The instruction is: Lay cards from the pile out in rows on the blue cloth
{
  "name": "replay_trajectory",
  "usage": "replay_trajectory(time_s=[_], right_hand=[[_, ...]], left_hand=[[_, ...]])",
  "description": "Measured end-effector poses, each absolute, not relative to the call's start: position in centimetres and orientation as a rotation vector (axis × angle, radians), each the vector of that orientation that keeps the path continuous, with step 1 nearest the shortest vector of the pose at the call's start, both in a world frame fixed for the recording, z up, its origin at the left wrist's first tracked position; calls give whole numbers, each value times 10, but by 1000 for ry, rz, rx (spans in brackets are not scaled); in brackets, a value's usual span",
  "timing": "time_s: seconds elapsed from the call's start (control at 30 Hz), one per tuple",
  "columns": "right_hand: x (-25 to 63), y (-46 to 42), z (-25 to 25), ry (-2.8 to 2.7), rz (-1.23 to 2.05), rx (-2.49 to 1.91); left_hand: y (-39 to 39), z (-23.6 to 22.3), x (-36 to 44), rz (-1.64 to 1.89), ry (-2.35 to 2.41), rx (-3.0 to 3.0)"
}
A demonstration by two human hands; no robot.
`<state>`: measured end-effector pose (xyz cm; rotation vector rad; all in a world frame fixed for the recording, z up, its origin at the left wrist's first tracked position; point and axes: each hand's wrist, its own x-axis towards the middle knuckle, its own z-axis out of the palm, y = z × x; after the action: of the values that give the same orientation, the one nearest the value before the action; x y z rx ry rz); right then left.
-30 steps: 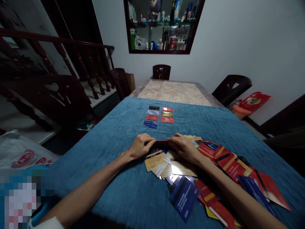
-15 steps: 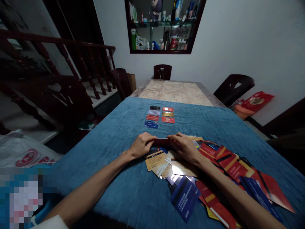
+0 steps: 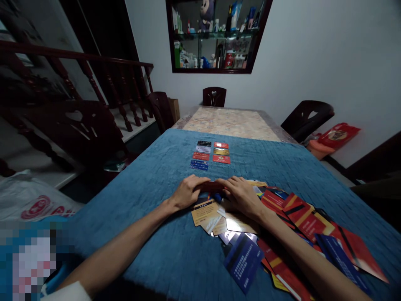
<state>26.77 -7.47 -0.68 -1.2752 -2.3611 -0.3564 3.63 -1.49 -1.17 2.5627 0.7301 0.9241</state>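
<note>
A dark red card (image 3: 210, 187) is held between my two hands, tilted toward me just above the table. My left hand (image 3: 188, 190) is closed on its left end, and my right hand (image 3: 240, 195) is closed on its right end. Beneath and beside my right hand spreads a loose heap of cards, among them a gold card (image 3: 205, 212), a blue card (image 3: 243, 260) and a red card (image 3: 305, 217). Farther off, cards lie in two columns: a blue card (image 3: 199, 165) is nearest on the left, a red card (image 3: 221, 159) nearest on the right.
A blue cloth (image 3: 150, 251) covers the near part of the table; its far part has a patterned top (image 3: 228, 119). Dark chairs stand around it, one at the far end (image 3: 214, 96). A white plastic bag (image 3: 34, 196) is at the left.
The fingers of both hands have shifted slightly along the dark red card, which stays in nearly the same spot. The camera view has tilted up a little. The laid-out cards have not moved.
</note>
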Motion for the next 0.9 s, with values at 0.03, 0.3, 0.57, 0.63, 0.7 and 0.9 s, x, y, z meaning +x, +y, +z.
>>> replay_trajectory(time_s=[0.03,0.3,0.57,0.63,0.7,0.9], right_hand=[[267,-75,-6,-2363,-360,-1277],[262,-77,-4,-2294,-472,-1259],[264,-76,-3,-2274,-577,-1217],[264,-77,-2,-2258,-595,-1217],[264,-77,-2,-2238,-615,-1217],[263,-77,2,-2200,-609,-1211]], left_hand=[[-15,-12,37,943,733,2547],[-14,-11,38,1055,749,2431],[-15,-12,39,1082,729,2402],[-16,-12,40,1101,752,2384],[-17,-13,40,1113,807,2365],[-16,-13,39,1125,799,2452]])
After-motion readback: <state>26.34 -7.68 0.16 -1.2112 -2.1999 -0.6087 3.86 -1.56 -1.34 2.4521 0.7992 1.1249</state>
